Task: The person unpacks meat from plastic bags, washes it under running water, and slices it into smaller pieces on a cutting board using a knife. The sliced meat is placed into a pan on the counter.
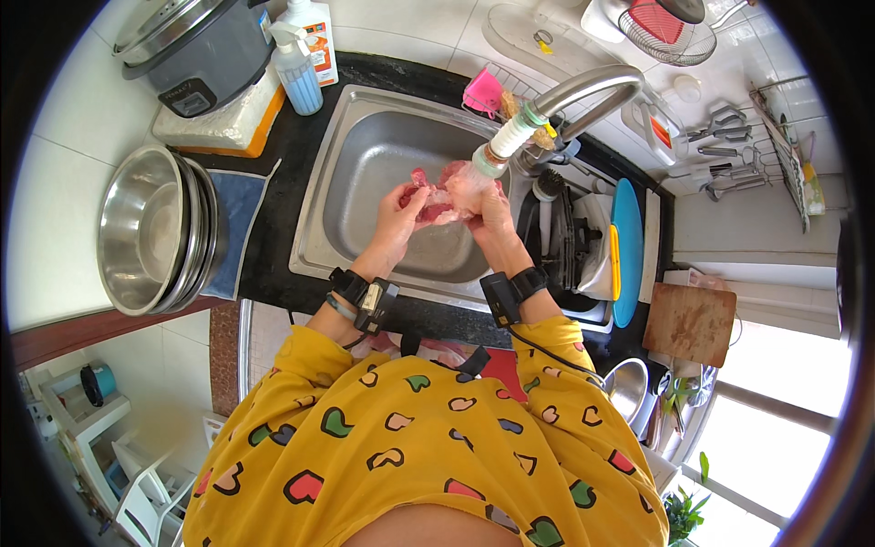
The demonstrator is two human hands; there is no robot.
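Observation:
Over the stainless steel sink (372, 205), my left hand (398, 213) grips one end of a piece of raw red meat with pale fat (437, 198). My right hand (491, 208) holds the other end, its fingers partly hidden by the meat. Directly above the meat is the nozzle of the curved metal faucet (595, 76), which has a white and green filter head (509, 139); water appears to run from it onto the meat. Both wrists wear black strapped devices.
Left of the sink, stacked steel bowls (143, 232) stand by a blue cloth (236, 225). A spray bottle (297, 75) and a grey cooker (198, 61) are at the back left. Right of the sink are a dish brush (548, 186), a blue board (627, 253) and a wooden cutting board (690, 323).

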